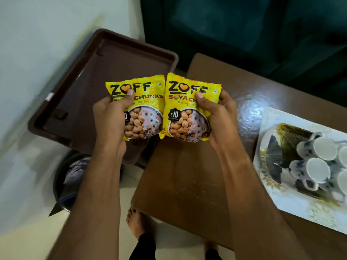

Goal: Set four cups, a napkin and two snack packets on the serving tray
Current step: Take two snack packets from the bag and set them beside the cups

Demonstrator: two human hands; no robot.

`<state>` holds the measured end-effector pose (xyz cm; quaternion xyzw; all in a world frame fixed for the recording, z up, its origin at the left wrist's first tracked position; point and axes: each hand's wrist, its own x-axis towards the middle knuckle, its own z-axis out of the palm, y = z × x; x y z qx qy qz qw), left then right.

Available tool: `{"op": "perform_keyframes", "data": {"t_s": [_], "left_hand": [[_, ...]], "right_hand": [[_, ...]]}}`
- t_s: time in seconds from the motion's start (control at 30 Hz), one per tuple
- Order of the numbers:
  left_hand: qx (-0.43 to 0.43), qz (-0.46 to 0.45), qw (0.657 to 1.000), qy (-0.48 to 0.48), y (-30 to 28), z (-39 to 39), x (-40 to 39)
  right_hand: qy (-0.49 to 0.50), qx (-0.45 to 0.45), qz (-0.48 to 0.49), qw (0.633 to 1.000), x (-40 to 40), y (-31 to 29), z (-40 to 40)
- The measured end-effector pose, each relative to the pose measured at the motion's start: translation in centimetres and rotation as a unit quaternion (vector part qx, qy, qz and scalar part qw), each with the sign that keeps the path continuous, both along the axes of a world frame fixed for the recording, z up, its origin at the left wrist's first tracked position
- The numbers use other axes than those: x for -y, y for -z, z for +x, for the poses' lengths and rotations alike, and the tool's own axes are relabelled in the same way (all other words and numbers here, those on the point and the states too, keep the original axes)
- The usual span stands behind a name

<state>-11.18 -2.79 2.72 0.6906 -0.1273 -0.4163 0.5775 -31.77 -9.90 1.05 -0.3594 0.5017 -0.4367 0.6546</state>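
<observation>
Two yellow snack packets are held side by side in the air. My left hand (110, 115) grips the left packet (144, 102) and my right hand (216, 111) grips the right packet (185, 109). Both hang over the gap between a brown bin lid and the brown table. At the right, a white patterned serving tray (281, 196) lies on the table with several white-and-blue cups (317, 167) grouped on it, partly cut off by the frame edge. I see no napkin.
A dark brown rectangular lid or tray (105, 59) sits on a bin at the left. A round dark bin (63, 177) stands on the floor below it. The brown table (187, 175) is in front of me, a dark green sofa (244, 25) behind, my feet below.
</observation>
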Motion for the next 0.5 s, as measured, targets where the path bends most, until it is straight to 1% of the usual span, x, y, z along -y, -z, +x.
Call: {"op": "perform_keyframes", "data": {"t_s": [0.27,0.5], "left_hand": [[-0.014,0.000,0.996,0.091,-0.3,-12.8,1.9],[-0.030,0.004,0.988,0.151,0.2,-24.2,2.8]], "right_hand": [[0.065,-0.038,-0.014,0.997,-0.7,-1.5,-13.2],[0.126,-0.055,-0.015,0.990,-2.2,-2.5,-25.3]]}}
